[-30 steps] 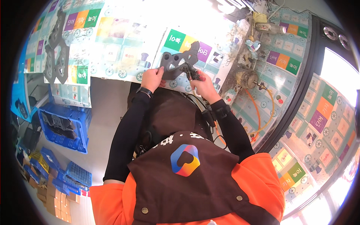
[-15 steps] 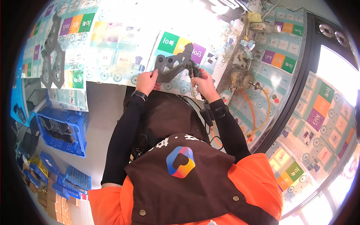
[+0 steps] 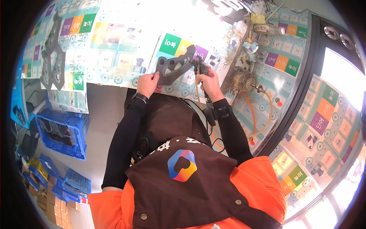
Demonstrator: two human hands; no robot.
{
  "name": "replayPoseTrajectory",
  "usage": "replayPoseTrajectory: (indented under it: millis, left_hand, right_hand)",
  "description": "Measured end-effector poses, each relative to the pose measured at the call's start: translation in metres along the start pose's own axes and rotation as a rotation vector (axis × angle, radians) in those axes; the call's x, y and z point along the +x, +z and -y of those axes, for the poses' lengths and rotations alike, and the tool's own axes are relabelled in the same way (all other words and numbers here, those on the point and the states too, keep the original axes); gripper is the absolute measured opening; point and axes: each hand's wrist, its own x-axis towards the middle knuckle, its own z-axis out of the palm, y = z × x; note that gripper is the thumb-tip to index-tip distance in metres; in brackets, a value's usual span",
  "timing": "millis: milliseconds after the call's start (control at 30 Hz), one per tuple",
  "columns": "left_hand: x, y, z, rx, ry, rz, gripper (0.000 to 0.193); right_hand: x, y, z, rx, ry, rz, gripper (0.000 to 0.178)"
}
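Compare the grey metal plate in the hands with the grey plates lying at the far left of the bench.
The held plate is gripped by the left hand and tilted off the bench, with the right hand putting a tool to it. The left plates lie flat, untouched. They share dark grey colour and cut-out holes.

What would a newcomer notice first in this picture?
Probably the dark grey flat metal part with holes, held up at the upper centre by the left hand. The right hand presses a small handheld tool against its right edge. At the left, blue plastic crates stand on the floor.
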Motion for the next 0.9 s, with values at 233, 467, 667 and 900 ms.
replayPoseTrajectory:
  millis: [233,467,667,900]
  left_hand:
    - [0.0001,0.0,0.0008,0.005,0.011,-0.002,0.053]
    - [0.0002,-0.0007,-0.0011,-0.002,0.0,-0.002,0.051]
    - [-0.0011,-0.0009,-0.0012,-0.03,-0.017,0.002,0.05]
    - [0.001,-0.0008,0.0015,-0.026,-0.01,0.005,0.052]
  right_hand:
    - [0.0022,0.005,0.0012,0.005,-0.013,0.047,0.017]
    - [-0.0012,0.0032,-0.0023,-0.03,0.002,0.105,0.016]
    - [-0.0056,0.0031,-0.007,-0.104,0.037,0.083,0.016]
    - [-0.0053,0.0077,-0.001,-0.075,-0.038,0.102,0.017]
